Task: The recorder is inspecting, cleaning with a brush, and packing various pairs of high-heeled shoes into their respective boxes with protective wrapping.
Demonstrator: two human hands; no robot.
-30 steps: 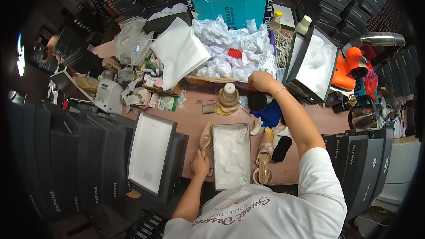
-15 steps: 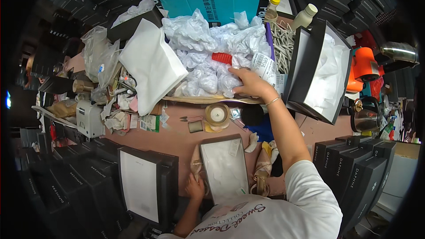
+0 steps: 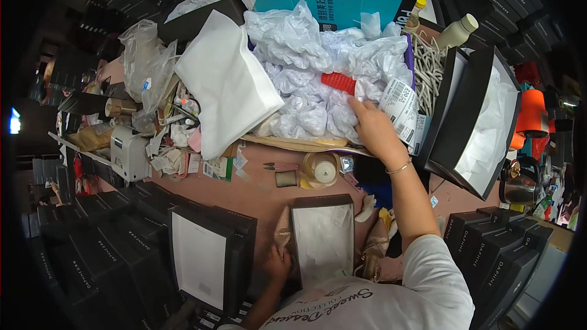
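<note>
My left hand [image 3: 279, 264] is closed around the heel end of a beige pointed shoe [image 3: 282, 230], its toe pointing away from me. Just right of it lies an open shallow black box part with a white inside [image 3: 323, 232]. My right hand [image 3: 374, 127] reaches forward to a large carton of crumpled white paper wads [image 3: 299, 116]. Its fingers are drawn together on a wad at the near right side, partly hidden in the paper. A red ribbed piece [image 3: 338, 82] lies just beyond the fingertips. Another beige shoe [image 3: 374, 247] rests right of the box part.
White sheets [image 3: 223, 85] overlap the carton's left side. A black shoebox with tissue [image 3: 486, 128] leans at its right, beside white cords [image 3: 430, 64]. A tape roll [image 3: 322, 170] sits in front. Stacked black shoeboxes [image 3: 110, 238] flank me; a kettle [image 3: 520, 183] stands far right.
The whole view has shifted, so things appear farther right. My right hand stays at the paper wads, its fingers closer together. My left hand still holds the shoe, whose toe shows more clearly.
</note>
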